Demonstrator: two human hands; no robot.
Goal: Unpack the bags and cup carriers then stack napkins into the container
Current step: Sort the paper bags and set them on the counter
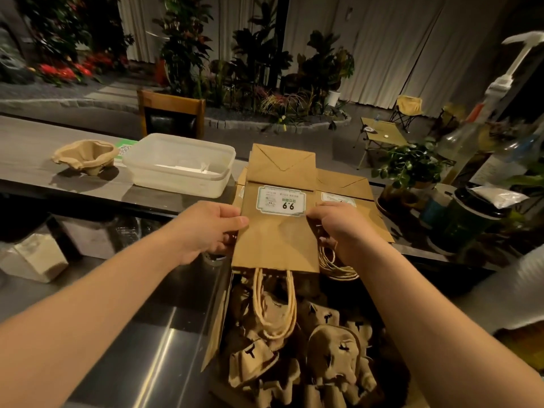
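Observation:
A flat brown paper bag [276, 240] with a white "9.9" label lies on a pile of similar bags [350, 184] at the counter's edge, its rope handles hanging toward me. My left hand [206, 231] pinches its left edge and my right hand [338, 228] grips its right edge. A clear plastic container [179, 166] with white napkins in its bottom stands to the left on the counter. One pulp cup carrier [85, 157] sits further left. Below the bag, an open cardboard box [217, 325] holds several crumpled cup carriers [335, 354].
A steel worktop [141, 334] runs below the counter on the left. Dark lidded cups [471, 219], a pump bottle [497, 92] and a potted plant [409, 166] crowd the right side. A wooden chair [170, 113] stands behind the counter.

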